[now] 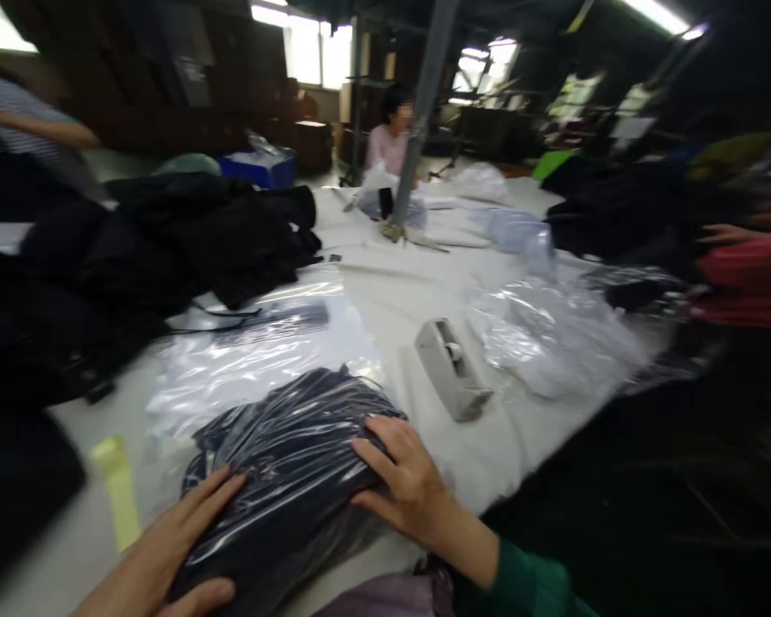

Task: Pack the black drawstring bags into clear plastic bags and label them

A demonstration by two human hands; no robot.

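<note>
A dark folded garment in a clear plastic bag (pixel 289 471) lies at the near edge of the white table. My left hand (pixel 173 544) rests on its left side, fingers stretched out and thumb apart. On the bag's right side lies my right hand (pixel 404 476), its fingers spread over the plastic. Neither hand is wrapped round the bag. Beyond it are flat clear plastic bags (pixel 270 343), partly covered by the bagged garment. A grey tape dispenser (pixel 453 368) stands to the right of my right hand.
Black garments (pixel 167 240) are heaped at the left. Crumpled clear plastic (pixel 546 334) lies right of the dispenser. A yellow strip (pixel 116 488) lies near my left hand. A metal post (pixel 424 120) rises beyond. People work at the left, far side and right (pixel 751 266).
</note>
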